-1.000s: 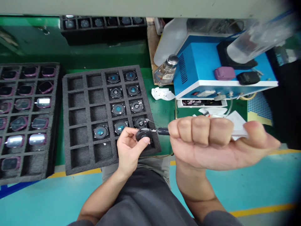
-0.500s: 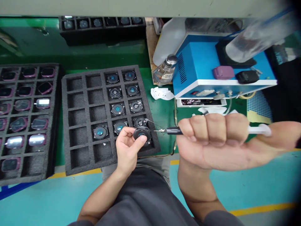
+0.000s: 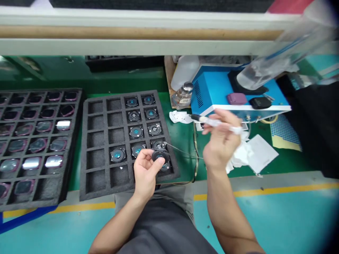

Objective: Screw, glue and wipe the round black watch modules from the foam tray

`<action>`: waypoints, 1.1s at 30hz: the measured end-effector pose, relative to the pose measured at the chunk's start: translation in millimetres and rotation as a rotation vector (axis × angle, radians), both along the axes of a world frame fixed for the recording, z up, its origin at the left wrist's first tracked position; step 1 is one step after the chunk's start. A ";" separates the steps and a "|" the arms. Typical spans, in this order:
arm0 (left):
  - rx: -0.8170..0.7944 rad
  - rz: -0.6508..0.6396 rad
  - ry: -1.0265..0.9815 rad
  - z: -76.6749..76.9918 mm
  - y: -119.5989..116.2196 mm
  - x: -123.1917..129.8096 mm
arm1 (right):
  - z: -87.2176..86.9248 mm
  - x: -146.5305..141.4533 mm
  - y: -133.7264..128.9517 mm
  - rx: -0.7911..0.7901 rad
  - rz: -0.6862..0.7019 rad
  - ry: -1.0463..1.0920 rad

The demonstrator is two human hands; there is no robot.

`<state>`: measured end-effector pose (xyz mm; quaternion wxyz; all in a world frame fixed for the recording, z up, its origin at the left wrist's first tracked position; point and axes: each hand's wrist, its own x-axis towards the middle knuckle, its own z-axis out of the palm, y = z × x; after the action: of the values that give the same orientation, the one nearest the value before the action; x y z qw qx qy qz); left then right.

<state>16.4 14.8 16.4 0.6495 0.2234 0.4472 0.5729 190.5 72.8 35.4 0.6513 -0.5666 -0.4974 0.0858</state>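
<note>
My left hand [image 3: 145,173] pinches a round black watch case [image 3: 160,157] between thumb and fingers, over the near right corner of a dark foam tray [image 3: 93,151]. In my right hand [image 3: 221,146] is a syringe [image 3: 209,121], black at the front with a whitish barrel and plunger. Its front end points left, above white paper scraps [image 3: 180,116], well apart from the watch case. Motion blurs the right fingers somewhat. Several round watch cases [image 3: 136,131] sit in the tray's right-hand compartments, and one [image 3: 118,155] lies further left.
At left stands another foam tray [image 3: 75,141] of squarish watches. Behind the right hand is a blue machine box [image 3: 209,91] carrying a clear cylinder [image 3: 251,76] and two small cases. A glass bottle [image 3: 182,97] stands beside it. White sheets [image 3: 261,153] and cables [image 3: 196,155] lie on the bench.
My right hand has drawn the syringe away from the watch case, up and back, loosening from a fist to a fingertip grip. The left hand still holds the watch case. The view has shifted.
</note>
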 end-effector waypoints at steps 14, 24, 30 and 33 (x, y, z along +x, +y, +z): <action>0.167 0.303 0.446 31.9 8.8 -100.9 | -43.9 25.8 -30.4 -0.438 0.480 -0.694; 0.144 0.254 0.692 39.5 41.5 -154.5 | -44.8 10.8 -58.0 -0.078 0.275 -0.652; 0.125 0.115 0.824 26.1 80.2 -157.9 | -48.1 -15.6 -87.4 0.020 0.147 -0.506; 0.102 0.076 0.911 20.9 95.4 -160.8 | -58.9 -21.4 -96.4 0.002 0.147 -0.464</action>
<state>-144.5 110.2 37.3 0.3534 0.4676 0.6663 0.4610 169.1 -23.6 -23.4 0.5121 -0.5328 -0.6737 0.0001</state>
